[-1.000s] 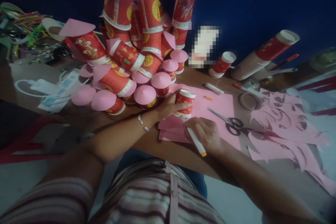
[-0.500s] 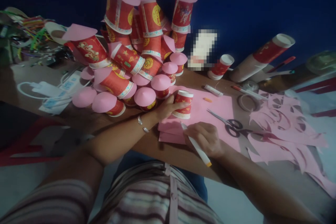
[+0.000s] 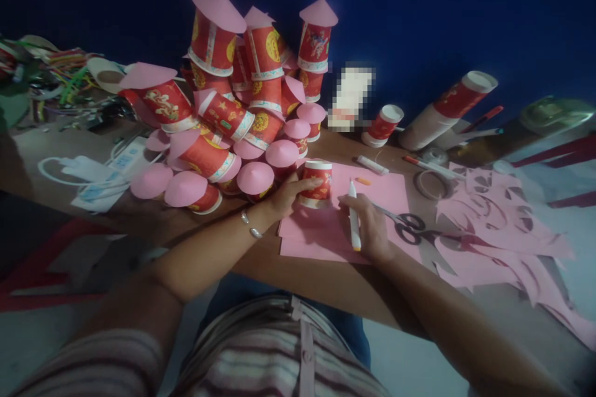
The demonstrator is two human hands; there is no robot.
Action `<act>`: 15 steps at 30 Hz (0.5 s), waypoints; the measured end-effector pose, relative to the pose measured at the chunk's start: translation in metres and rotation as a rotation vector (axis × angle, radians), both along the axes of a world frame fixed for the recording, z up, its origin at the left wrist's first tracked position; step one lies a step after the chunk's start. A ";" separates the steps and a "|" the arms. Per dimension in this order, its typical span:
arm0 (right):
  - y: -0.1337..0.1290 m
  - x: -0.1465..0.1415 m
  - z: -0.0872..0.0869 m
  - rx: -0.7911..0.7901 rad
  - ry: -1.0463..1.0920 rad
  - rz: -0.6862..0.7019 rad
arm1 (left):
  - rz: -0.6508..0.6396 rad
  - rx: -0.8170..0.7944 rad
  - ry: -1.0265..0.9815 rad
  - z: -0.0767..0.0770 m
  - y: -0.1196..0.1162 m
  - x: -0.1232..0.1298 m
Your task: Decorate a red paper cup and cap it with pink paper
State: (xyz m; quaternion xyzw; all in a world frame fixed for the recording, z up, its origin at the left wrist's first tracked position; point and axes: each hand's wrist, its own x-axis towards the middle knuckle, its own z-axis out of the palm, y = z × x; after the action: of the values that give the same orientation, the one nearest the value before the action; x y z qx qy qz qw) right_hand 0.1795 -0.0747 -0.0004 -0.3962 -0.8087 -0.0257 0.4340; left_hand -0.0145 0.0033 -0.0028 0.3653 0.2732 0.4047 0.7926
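A red paper cup with a white rim stands on pink paper sheets. My left hand is wrapped around its left side, thumb across the front. To the right of the cup, my right hand holds a white marker with its tip pointing up and away, apart from the cup. An orange marker cap lies on the paper behind it. Scissors with dark handles lie just right of my right hand, their blades partly hidden by it.
Several red cups with pink cone tops are piled at the left and back. A power strip lies farther left. At right are pink paper scraps, a tape roll, a glue stick and a tall stack of cups.
My right hand has moved up and around the cup's right side, turning the marker more upright. My left hand still holds the cup. The whole view has shifted slightly.
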 end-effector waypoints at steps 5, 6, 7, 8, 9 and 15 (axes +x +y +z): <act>0.008 0.001 -0.010 -0.163 0.133 -0.015 | -0.015 -0.009 -0.021 -0.007 0.004 -0.003; 0.008 0.001 -0.011 -0.176 0.147 -0.013 | -0.011 -0.012 -0.037 -0.006 0.004 -0.002; 0.008 0.001 -0.011 -0.180 0.155 -0.011 | -0.004 -0.014 -0.056 -0.005 0.004 -0.002; 0.008 0.001 -0.012 -0.179 0.159 -0.010 | 0.003 -0.019 -0.074 -0.004 0.003 -0.001; 0.008 0.001 -0.011 -0.171 0.159 -0.009 | 0.007 -0.027 -0.089 -0.002 0.003 0.000; 0.007 -0.001 -0.008 -0.108 0.148 0.024 | -0.020 -0.019 -0.104 0.005 -0.001 0.004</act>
State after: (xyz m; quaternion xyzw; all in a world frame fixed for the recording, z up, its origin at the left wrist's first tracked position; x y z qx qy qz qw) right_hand 0.1785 -0.0682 -0.0085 -0.4103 -0.7793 0.0525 0.4707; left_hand -0.0108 0.0024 0.0026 0.3389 0.2319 0.4127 0.8131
